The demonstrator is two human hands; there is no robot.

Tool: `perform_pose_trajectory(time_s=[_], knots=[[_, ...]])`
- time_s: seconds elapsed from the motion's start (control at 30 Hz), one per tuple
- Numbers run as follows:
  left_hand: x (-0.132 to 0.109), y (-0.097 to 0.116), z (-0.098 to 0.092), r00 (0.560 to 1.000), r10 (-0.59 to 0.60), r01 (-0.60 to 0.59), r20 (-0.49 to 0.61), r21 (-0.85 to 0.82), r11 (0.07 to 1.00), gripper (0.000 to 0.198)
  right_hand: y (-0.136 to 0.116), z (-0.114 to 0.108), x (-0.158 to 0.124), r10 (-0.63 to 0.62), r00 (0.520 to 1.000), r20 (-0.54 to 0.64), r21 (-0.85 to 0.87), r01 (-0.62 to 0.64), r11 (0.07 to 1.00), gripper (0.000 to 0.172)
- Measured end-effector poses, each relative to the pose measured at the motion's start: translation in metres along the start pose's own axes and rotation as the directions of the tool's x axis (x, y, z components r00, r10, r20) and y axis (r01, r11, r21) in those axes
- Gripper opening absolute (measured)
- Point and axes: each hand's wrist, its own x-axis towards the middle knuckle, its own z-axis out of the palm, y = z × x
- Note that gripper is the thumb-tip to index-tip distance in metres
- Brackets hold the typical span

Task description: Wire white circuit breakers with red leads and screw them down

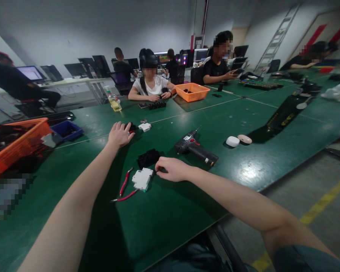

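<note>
My left hand (119,135) is stretched far out over the table, palm down with its fingers apart. Its fingertips lie at a small black object (132,127), partly covered by them. A small white module (144,127) sits just to the right of that. My right hand (171,169) is low over the table with thumb and fingers curled together; whatever they pinch is hidden. Just left of its fingertips lies a white circuit breaker (142,178). Short red wires (125,183) with bare metal ends lie at its left. Behind them is a black block (148,158).
A cordless screwdriver (195,147) lies right of the black block. Further right are a white case (232,141) and a beige one (244,139). An orange basket (25,141) and blue bin (67,130) stand left. Across the table, a person (151,83) sits by another orange basket (192,92).
</note>
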Motion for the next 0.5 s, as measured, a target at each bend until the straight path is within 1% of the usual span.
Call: perform_pose_trajectory(time_s=[0.03,0.1,0.17,0.23,0.3,0.37,0.4,0.47,0.5], knots=[[-0.007,0.005,-0.005,1.0,0.009,-0.01,-0.014,-0.022,1.0,0.067,0.0,0.0,0.0,-0.004,1.0,-0.001,-0.008,0.004,1.0,0.011],[-0.027,0.015,-0.016,1.0,0.024,-0.025,-0.008,-0.099,0.995,0.063,0.0,0.0,-0.001,-0.011,1.0,-0.007,-0.023,0.011,1.0,0.011],[-0.056,0.025,-0.026,1.0,0.009,-0.011,-0.013,-0.11,0.994,0.058,-0.001,0.0,-0.002,-0.021,1.0,-0.011,-0.03,0.021,0.999,0.012],[-0.092,0.034,-0.038,1.0,-0.012,0.009,-0.024,-0.117,0.993,0.054,-0.002,-0.001,-0.005,-0.034,0.999,-0.006,-0.036,0.034,0.999,0.014],[-0.132,0.043,-0.053,1.0,0.008,-0.011,-0.022,-0.144,0.989,0.05,-0.003,-0.002,-0.007,-0.039,0.999,-0.002,-0.05,0.039,0.998,0.015],[-0.171,0.052,-0.072,1.0,0.017,-0.015,0.004,-0.272,0.962,0.047,-0.005,-0.002,-0.008,-0.033,0.999,-0.011,-0.069,0.032,0.997,0.014],[-0.189,0.057,-0.083,0.999,0.028,-0.022,0.016,-0.3,0.954,0.046,-0.005,-0.001,-0.008,-0.025,1.0,-0.019,-0.078,0.024,0.997,0.013],[-0.216,0.068,-0.104,0.989,0.137,-0.111,0.061,-0.317,0.942,0.044,-0.006,0.001,-0.008,-0.003,0.999,-0.049,-0.091,-0.001,0.996,0.011],[-0.226,0.073,-0.113,0.974,0.207,-0.167,0.089,-0.326,0.93,0.045,-0.006,0.002,-0.008,0.009,0.997,-0.07,-0.093,-0.015,0.996,0.011]])
